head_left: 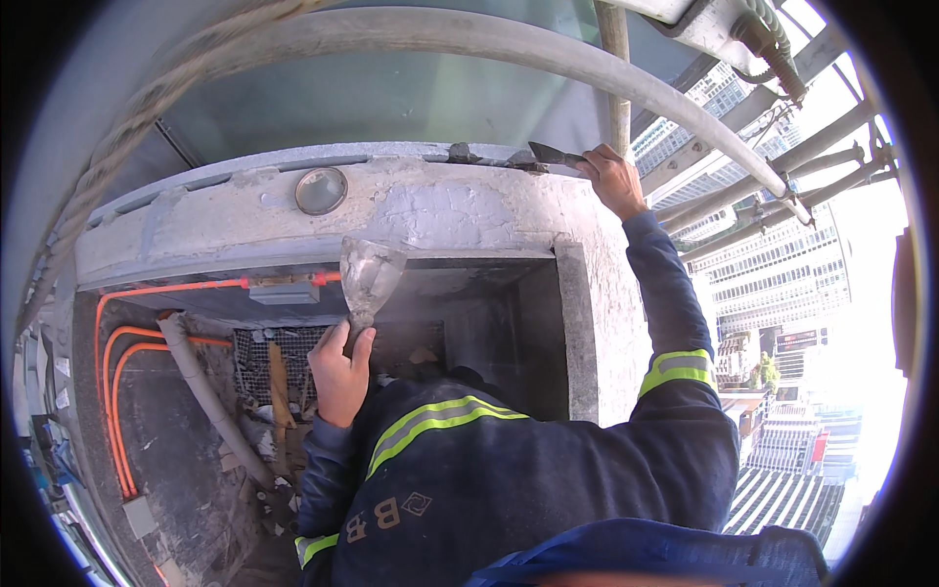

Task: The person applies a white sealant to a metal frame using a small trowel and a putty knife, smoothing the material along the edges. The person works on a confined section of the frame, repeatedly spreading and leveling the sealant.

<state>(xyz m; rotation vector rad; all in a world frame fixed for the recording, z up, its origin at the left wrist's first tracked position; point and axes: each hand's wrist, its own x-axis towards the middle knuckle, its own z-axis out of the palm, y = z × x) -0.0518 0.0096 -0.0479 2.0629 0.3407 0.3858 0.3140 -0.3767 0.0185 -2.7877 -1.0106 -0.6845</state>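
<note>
My left hand [338,377] is closed around the handle of a wide putty knife [371,276]. Its pale, smeared blade points up in front of the whitish ledge [430,210]. Further right, my right hand [614,182] reaches to the ledge's far edge, closed on a small dark-bladed trowel [557,154]. That blade points left, low over a groove along the edge. Dark mortar-like clumps [464,154] lie by the groove, left of the trowel's tip. Most of the trowel's handle is hidden in my fingers.
A round, rimmed tin-like thing [321,191] sits on the ledge. Below is a recess with orange conduits [110,391], a grey pipe [210,391] and rubble. A curved grey tube [460,31] and rope [117,147] cross above. Scaffold poles [773,186] stand right, with a long drop toward buildings beyond.
</note>
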